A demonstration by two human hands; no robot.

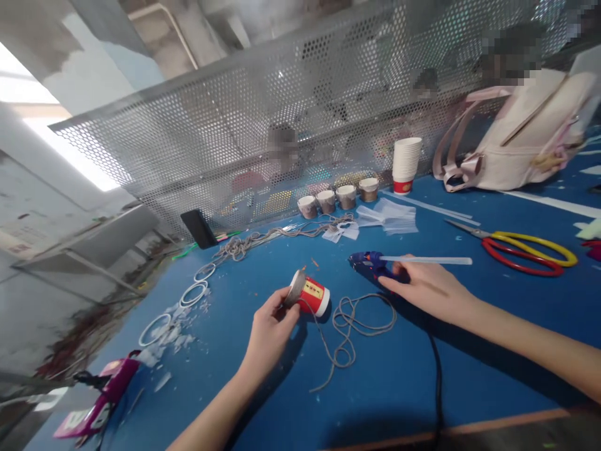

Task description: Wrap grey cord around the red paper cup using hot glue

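The left hand (270, 329) fingers pinch a red paper cup (310, 295) lying on its side on the blue desk (235, 351), twine (350, 326) trailing beside it. The right hand (425, 285) fingers close around a blue glue gun (370, 263). Gluing seems in hand; next, the nozzle must meet the cup.

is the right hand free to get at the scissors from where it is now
Probably not at once: the right hand rests on the glue gun. The scissors lie beyond it with bare table between.
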